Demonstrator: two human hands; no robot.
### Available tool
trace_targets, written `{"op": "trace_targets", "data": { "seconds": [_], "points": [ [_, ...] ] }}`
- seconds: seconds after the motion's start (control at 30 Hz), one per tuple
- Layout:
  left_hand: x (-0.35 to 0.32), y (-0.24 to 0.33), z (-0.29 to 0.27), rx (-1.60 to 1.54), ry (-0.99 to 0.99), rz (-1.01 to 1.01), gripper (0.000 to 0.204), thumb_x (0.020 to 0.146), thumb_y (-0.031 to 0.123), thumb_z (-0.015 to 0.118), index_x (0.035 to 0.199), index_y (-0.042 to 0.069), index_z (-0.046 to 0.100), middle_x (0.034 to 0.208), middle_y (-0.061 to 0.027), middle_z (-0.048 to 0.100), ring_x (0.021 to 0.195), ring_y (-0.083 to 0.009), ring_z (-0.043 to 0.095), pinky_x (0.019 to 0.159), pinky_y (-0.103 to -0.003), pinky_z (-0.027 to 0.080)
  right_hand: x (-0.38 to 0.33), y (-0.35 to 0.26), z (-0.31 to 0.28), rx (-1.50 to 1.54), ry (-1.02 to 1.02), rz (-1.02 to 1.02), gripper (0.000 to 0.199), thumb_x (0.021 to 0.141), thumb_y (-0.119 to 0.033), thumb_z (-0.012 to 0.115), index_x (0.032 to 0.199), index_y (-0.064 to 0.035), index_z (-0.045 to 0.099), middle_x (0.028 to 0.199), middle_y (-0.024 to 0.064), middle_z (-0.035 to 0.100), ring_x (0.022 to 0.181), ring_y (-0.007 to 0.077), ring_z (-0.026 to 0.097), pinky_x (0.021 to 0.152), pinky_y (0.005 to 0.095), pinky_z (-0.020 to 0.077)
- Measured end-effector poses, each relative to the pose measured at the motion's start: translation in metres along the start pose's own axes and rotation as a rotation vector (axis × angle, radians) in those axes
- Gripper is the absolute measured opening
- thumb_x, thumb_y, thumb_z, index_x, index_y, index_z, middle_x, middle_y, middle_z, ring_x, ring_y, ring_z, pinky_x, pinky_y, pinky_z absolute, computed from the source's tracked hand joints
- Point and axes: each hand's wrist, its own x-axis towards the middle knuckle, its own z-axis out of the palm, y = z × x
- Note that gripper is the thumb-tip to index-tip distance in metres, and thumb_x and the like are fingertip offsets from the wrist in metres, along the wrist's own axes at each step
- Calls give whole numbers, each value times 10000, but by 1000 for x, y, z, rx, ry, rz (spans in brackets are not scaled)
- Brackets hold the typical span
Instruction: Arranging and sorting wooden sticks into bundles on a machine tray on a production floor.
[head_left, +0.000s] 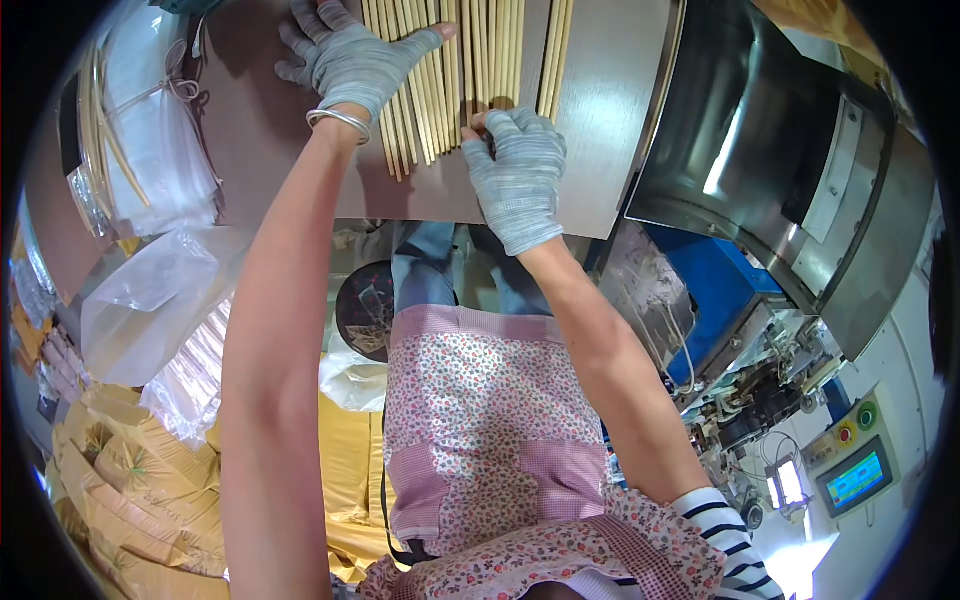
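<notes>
Pale wooden chopsticks (435,110) lie side by side in loose rows on a grey-brown tabletop (600,150), their near ends uneven. My left hand (365,62), in a grey knit glove with bare fingertips, is spread open at the left of the rows. Its thumb reaches across the chopsticks. At the near ends of the middle group, my right hand (520,175) in a matching glove has its fingers bent and closed against the sticks. The far ends run out of the picture. A few chopsticks (555,60) lie apart, farther right.
A shiny metal chute (740,140) adjoins the table's right side, with a blue machine (705,300) below it. At lower right is a control panel (855,475) with a lit screen. Left are a clear plastic bag (150,290), bundled sticks (105,130) and yellow sacks (140,490). A round stool (365,310) stands below.
</notes>
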Motion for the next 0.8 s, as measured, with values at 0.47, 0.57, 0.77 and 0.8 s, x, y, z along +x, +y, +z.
{"op": "trace_targets", "data": {
  "seconds": [0.47,0.57,0.77,0.8],
  "points": [
    [-26,43,-49,-671,-370,138,1314,537,697,717,1456,10,77,1538,-153,46,1413,-343,4,1108,-551,7,16,-11,-13,-192,-103,267,134,723,-179,672,783,-64,640,670,79,597,640,228,593,602,355,457],
    [-23,22,-10,-100,168,135,1321,540,698,714,1454,-2,66,1535,-156,50,1411,-351,9,1107,-550,-6,12,-19,-38,206,-166,428,72,731,-99,624,761,-34,613,577,43,535,536,128,548,507,283,441],
    [-29,31,-49,-650,-266,204,1332,547,713,697,1444,-30,50,1526,-176,52,1406,-368,-20,1103,-542,-38,-2,-19,-26,346,-248,575,96,729,-86,619,772,-1,608,581,53,536,548,104,543,550,272,459],
    [-28,28,-46,-608,-227,211,1326,553,712,694,1442,-35,53,1525,-182,48,1405,-369,-25,1103,-541,-44,0,-19,-17,245,-186,475,123,722,-98,628,792,2,617,610,81,558,565,149,563,569,297,469]
  ]
}}
